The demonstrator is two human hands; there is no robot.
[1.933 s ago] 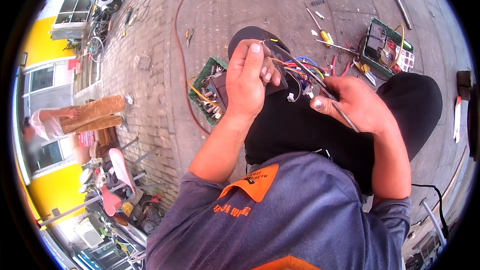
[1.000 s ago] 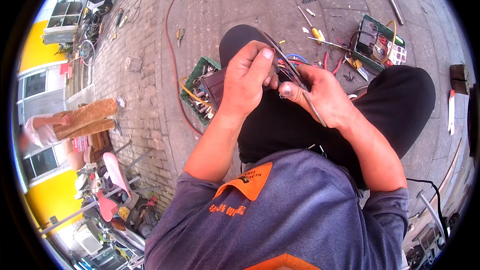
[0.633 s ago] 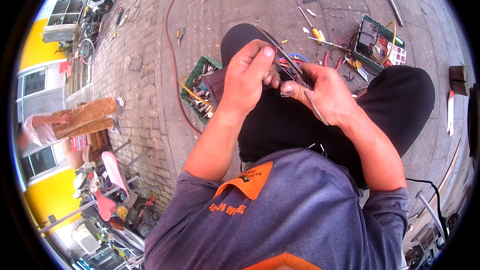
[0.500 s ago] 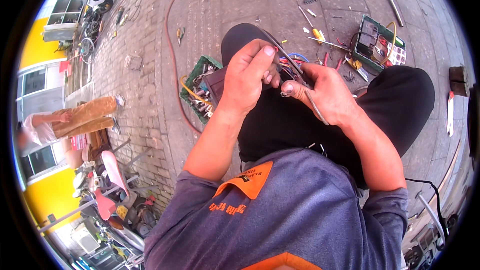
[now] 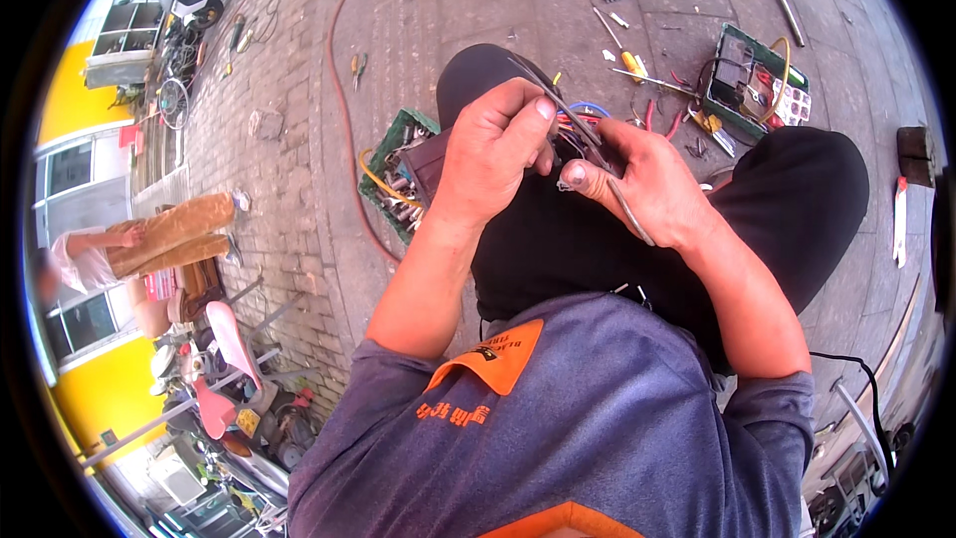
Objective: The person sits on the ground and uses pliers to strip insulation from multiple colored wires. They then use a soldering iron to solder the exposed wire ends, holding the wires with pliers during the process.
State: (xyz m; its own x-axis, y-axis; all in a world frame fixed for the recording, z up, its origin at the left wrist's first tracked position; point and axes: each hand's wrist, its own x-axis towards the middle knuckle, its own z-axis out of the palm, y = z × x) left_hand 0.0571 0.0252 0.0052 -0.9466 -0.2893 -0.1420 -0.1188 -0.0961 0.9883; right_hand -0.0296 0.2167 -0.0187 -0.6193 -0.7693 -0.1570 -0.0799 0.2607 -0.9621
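Compared with the earliest view, the right hand lies farther left and the left hand farther right, so the two now sit close together, the left thumb tilted rightward rather than upright. The dark rod reaches farther left, its far end over the left knee. The coloured wires show less between the hands.
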